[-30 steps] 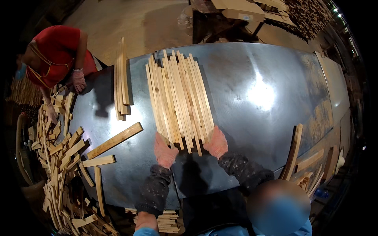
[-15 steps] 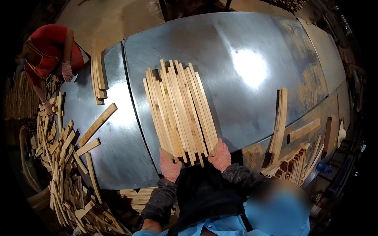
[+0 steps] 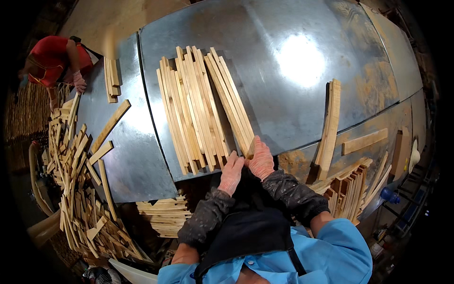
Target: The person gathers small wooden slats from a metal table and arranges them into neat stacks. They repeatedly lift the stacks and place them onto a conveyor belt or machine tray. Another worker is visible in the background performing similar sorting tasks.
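Observation:
On the metal table lies a wide row of pale wooden strips, side by side, their ends uneven. A narrower group of wooden strips stands slightly apart on the right, a wedge-shaped gap between. My right hand, in a pink glove, is closed around the near end of this smaller group, thumb side toward the left. Beside it, my gloved left hand has its fingers stretched out near the strip ends at the table's front edge, holding nothing that I can see.
A loose heap of wood offcuts fills the left side, where a person in red works. Stacked strips sit below the table edge. Curved pieces lie to the right, above another wood stack.
The strips have split: the right-hand few now stand apart from the rest. My left hand has left the row's left corner and come over beside my right hand.

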`<state>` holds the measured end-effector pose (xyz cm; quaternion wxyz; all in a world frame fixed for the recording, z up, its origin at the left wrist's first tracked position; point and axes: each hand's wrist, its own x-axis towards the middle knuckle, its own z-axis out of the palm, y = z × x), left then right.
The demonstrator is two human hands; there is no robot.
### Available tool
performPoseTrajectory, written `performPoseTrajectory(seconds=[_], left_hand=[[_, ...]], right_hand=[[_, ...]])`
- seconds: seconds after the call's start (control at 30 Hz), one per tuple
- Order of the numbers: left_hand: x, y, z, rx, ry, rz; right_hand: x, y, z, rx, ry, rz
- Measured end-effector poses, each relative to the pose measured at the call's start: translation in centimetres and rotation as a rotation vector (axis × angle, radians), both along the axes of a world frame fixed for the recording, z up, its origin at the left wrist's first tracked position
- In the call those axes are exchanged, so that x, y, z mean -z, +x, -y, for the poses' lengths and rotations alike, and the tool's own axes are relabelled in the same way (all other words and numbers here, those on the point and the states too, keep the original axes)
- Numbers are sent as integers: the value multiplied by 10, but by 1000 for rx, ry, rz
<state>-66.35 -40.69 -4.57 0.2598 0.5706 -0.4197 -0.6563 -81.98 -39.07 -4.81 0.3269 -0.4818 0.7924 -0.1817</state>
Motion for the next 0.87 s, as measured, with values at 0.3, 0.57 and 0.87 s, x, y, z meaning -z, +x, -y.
performPoseTrajectory(seconds=[0.3,0.57,0.87], left_hand=[[15,-37,18,-49,155,120],[-35,-32,16,89,104,189],[-64,29,-25,110,84,10]], right_hand=[[12,-38,5,14,35,254],[32,-52,28,76,23,477],[31,-7,68,-4,37,110]])
